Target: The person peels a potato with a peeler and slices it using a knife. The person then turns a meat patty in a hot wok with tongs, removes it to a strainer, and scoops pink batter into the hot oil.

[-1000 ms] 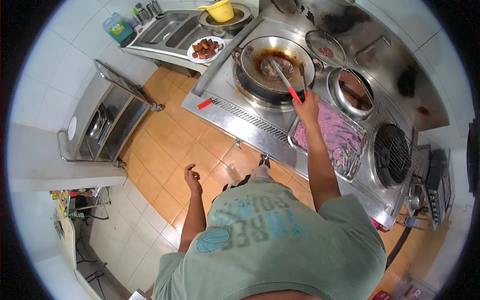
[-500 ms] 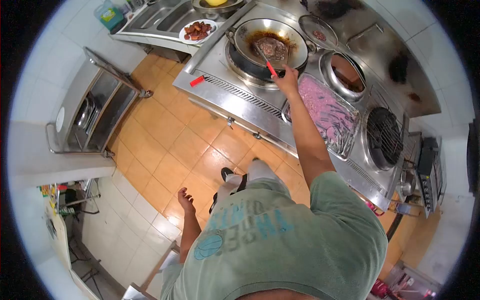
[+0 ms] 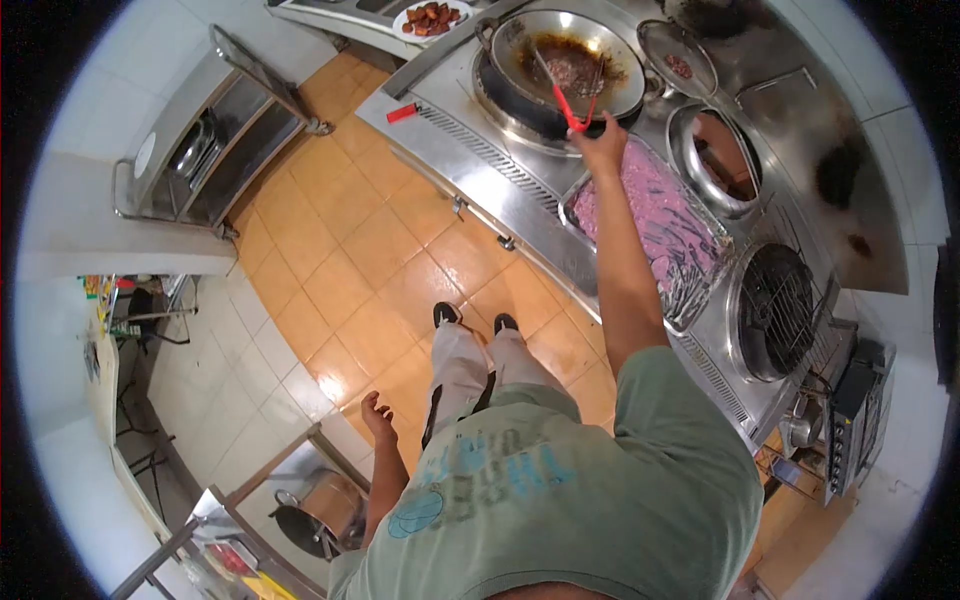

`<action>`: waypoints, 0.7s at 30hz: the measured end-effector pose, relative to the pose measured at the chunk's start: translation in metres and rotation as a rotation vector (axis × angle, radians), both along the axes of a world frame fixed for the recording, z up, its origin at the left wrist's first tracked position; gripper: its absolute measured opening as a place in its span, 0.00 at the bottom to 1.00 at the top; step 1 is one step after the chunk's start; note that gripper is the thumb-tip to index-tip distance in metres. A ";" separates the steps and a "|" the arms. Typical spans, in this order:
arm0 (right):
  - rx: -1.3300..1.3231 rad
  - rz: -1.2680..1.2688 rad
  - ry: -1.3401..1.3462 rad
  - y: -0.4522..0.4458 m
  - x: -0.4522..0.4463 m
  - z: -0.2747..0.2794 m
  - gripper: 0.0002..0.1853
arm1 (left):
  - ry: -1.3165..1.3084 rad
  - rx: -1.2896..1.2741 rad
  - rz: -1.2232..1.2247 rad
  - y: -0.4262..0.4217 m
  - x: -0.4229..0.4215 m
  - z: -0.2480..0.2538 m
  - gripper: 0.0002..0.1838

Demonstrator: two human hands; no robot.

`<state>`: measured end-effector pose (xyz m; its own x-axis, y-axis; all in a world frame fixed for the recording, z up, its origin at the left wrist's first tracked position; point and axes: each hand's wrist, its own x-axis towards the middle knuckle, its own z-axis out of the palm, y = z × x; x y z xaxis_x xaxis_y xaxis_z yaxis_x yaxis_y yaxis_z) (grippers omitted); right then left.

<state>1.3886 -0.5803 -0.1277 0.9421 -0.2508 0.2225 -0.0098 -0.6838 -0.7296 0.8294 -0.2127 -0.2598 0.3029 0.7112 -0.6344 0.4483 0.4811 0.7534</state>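
Observation:
My right hand (image 3: 600, 145) is closed on the red handles of metal tongs (image 3: 570, 106), whose arms reach down into a wok (image 3: 510, 50) on the stove. Dark oil and a clump of reddish-brown food (image 3: 574, 76) lie in the wok, between the tongs' arms. Close by my right forearm is a tray of pink minced mixture (image 3: 650, 215). My left hand (image 3: 378, 414) hangs over the tiled floor at my side, its fingers loosely curled and apart, holding nothing.
A steel pot of brown liquid (image 3: 714, 160) and a strainer (image 3: 677, 58) stand right of the wok. A grated burner (image 3: 775, 312) is at the right. A plate of browned pieces (image 3: 428, 20) is at the top; a metal cart (image 3: 240, 140) stands left, a pot (image 3: 328, 502) lower left.
My view has shifted, bringing the lower-left pot into sight. The tongs' arms now show spread around the food, and my right hand has shifted on their handles.

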 end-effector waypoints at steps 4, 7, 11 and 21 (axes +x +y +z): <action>-0.016 -0.007 -0.211 0.007 -0.028 0.013 0.35 | 0.057 0.010 -0.037 -0.025 -0.017 0.014 0.13; -0.007 0.125 -0.185 0.019 -0.099 0.026 0.16 | 0.127 0.017 -0.030 -0.040 -0.035 0.006 0.13; 0.182 0.576 0.148 0.060 -0.221 -0.045 0.13 | 0.063 -0.020 0.103 -0.049 -0.060 -0.004 0.10; 0.011 1.858 0.998 0.240 -0.478 -0.095 0.22 | -0.052 0.057 0.321 -0.038 -0.218 0.026 0.12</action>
<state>0.9104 -0.3406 -0.2228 -0.2021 0.8991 -0.3883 0.2181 -0.3452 -0.9128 0.6118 -0.2509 -0.2336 0.0880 0.8098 -0.5801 0.2409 0.5478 0.8012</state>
